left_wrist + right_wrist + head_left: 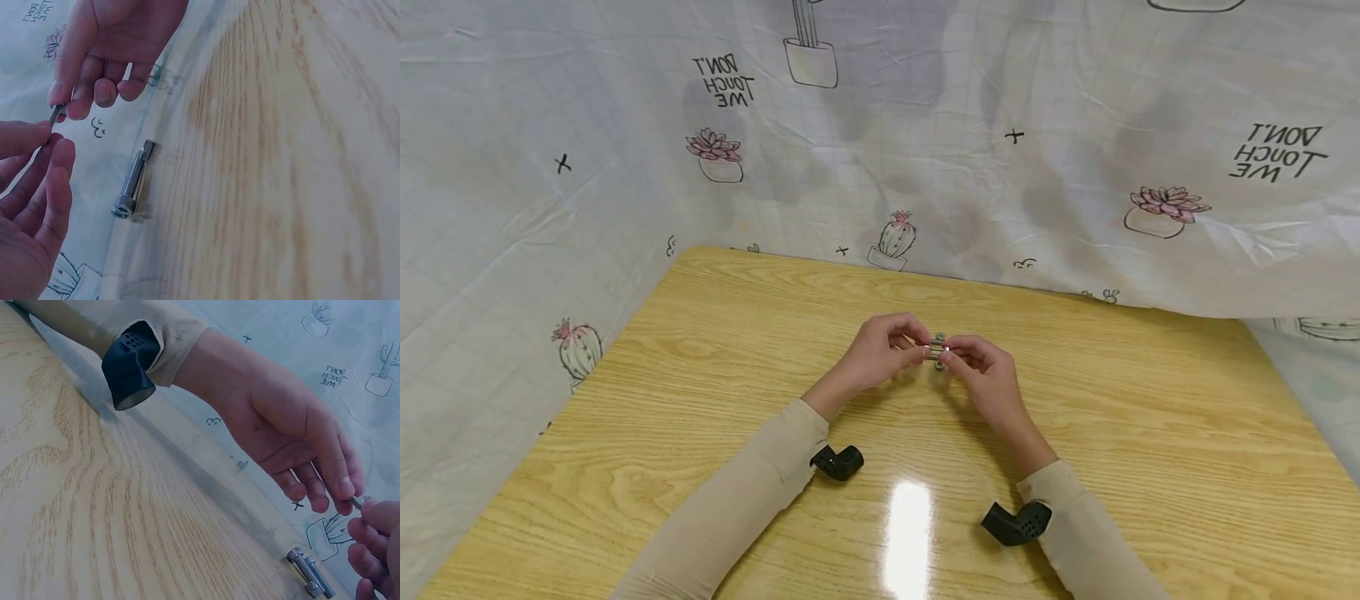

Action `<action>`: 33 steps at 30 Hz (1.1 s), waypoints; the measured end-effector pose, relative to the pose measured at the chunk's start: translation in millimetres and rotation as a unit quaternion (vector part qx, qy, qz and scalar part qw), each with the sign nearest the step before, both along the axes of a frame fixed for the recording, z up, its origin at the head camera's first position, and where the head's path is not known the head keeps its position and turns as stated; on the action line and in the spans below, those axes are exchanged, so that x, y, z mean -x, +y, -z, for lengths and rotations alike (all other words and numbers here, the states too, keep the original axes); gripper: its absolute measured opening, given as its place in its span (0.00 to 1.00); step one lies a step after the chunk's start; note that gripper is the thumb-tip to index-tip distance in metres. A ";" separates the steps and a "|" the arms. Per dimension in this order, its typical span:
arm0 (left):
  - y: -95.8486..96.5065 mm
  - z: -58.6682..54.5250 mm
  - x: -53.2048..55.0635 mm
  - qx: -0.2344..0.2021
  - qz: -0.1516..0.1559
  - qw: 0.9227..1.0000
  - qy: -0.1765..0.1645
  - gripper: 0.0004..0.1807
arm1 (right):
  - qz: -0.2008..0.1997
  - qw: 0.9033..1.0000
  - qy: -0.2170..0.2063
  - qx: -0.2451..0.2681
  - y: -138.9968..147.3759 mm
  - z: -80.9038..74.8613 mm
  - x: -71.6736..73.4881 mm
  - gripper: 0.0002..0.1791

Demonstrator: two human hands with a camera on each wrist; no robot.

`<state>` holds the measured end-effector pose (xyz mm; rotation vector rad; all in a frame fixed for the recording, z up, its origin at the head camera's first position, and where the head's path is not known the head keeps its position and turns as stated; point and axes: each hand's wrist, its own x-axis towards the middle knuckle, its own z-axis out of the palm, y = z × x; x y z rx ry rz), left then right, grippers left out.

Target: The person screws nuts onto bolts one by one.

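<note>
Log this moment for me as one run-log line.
left hand: pinches small metal rod | right hand: pinches rod's other end | bolts: lying on table

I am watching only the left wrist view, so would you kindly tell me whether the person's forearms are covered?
Observer: Yes, the head view shows a beige left sleeve and right sleeve, ending short of the left hand and right hand.
Operator: Thank you; is anything attached near the cuffs?
Observer: Yes, one black fitting sits at each cuff: the left fitting and the right fitting.
Operator: And is there any glare on the table?
Observer: Yes, a bright white reflection shows on the wooden table, between the forearms.
</note>
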<state>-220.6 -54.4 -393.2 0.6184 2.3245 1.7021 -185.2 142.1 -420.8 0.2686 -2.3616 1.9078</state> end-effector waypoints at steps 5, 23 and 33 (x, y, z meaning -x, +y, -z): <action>-0.5 -1.5 0.2 0.019 0.004 1.000 0.011 0.06 | -0.003 1.000 0.006 0.003 -0.3 -1.7 -0.4 0.14; -1.6 -2.5 3.1 0.016 0.029 0.999 0.000 0.03 | 0.009 1.000 0.019 -0.003 0.7 -2.8 -0.5 0.13; -0.2 0.0 3.2 0.002 0.036 0.999 0.015 0.02 | 0.007 1.000 0.008 -0.003 0.5 -0.4 2.1 0.17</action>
